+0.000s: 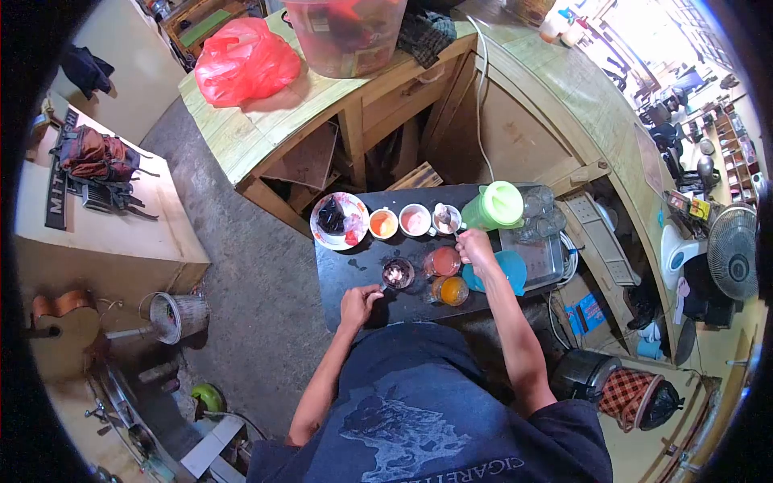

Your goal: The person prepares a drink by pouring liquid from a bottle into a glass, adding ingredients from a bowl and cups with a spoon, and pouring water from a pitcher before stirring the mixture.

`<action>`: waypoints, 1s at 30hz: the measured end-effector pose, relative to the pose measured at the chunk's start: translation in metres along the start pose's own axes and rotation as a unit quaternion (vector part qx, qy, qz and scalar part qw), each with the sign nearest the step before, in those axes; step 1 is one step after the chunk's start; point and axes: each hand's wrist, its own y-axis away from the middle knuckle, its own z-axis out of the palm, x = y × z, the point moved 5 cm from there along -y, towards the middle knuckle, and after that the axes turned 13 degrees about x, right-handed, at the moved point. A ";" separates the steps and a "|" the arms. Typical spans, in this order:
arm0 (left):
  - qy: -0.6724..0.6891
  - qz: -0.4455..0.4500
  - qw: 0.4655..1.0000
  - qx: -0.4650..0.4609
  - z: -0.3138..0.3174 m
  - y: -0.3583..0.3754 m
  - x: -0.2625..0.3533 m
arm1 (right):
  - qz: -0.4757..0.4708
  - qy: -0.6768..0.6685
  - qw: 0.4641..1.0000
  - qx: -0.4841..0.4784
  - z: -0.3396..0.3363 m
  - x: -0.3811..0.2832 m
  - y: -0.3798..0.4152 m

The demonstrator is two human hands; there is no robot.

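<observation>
Looking down at a small black tabletop (338, 278) crowded with drink makings.

My left hand (358, 304) sits at the near left edge, fingers curled tight around something thin that runs toward the dark glass (398, 273) — probably a spoon handle, too small to be sure. The glass stands just beyond the hand, filled with something dark.

My right hand (475, 245) reaches farther, fingers pinched on a spoon (445, 217) whose bowl rests in the far right cup (446, 218). The grip looks closed; the fingertips are too small to make out.

Two filled glasses stand between my hands: a pink glass (442, 261) and, nearer me, an orange glass (451, 291). They are close together, within easy reach of either hand.

Along the far edge, in a row: a plate (328, 234) with dark and red bits, then an orange cup (384, 223), a pink cup (415, 220) and the spooned cup. The row keeps the ingredients behind the glasses, so I scoop forward.

A green pitcher (494, 205) stands to the far right, with clear empty glasses (535, 211) beside it on a metal tray (541, 262). A blue lid (509, 270) lies under my right wrist.

Room: rough grey floor and a wooden counter (266, 121) beyond, carrying a red bag (244, 60) and a plastic tub (346, 36). There is a fan (733, 249) at the right and a guitar (60, 322) at the left.
</observation>
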 end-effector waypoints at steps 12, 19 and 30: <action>-0.003 -0.021 1.000 -0.008 -0.003 0.001 0.004 | -0.295 0.284 0.907 -0.101 -0.007 0.019 0.063; 0.002 -0.015 1.000 -0.004 -0.001 0.001 0.001 | -0.501 0.480 0.720 -0.013 0.032 0.025 0.121; 0.005 -0.029 0.999 -0.022 -0.003 0.000 0.004 | -0.471 0.474 0.742 -0.053 0.030 0.042 0.119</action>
